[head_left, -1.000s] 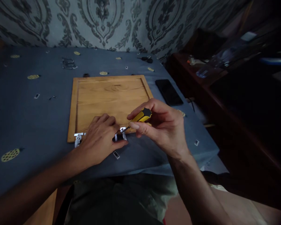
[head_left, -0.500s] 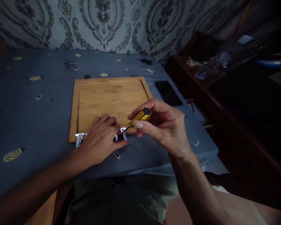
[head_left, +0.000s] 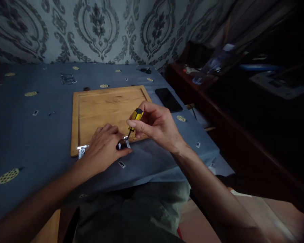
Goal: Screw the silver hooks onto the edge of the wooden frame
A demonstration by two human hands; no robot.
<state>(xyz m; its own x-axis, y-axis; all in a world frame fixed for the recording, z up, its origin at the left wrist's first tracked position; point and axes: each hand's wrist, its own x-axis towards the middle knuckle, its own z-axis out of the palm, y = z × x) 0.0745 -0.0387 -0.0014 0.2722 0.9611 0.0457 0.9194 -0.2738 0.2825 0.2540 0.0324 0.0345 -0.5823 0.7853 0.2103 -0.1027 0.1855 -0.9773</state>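
A wooden cabinet door (head_left: pixel 106 111) lies flat on a blue patterned cloth. My right hand (head_left: pixel 155 126) is closed round a yellow-and-black screwdriver (head_left: pixel 134 118), held steeply, its tip down at a metal hinge (head_left: pixel 123 144) on the door's near edge. My left hand (head_left: pixel 103 150) rests palm down on that edge, fingers curled and thumb pressed beside the hinge. A second metal hinge (head_left: pixel 81 150) sticks out at the door's near left corner.
A black phone (head_left: pixel 168 100) lies on the cloth right of the door. Small dark parts (head_left: pixel 68 78) and a dark tool (head_left: pixel 145 70) lie near the wall. A dark wooden shelf (head_left: pixel 192 81) with clutter stands to the right.
The screwdriver has tilted from nearly flat to steep, with my right hand moved up and left over the hinge. The view has shifted to the right. My left hand stays put.
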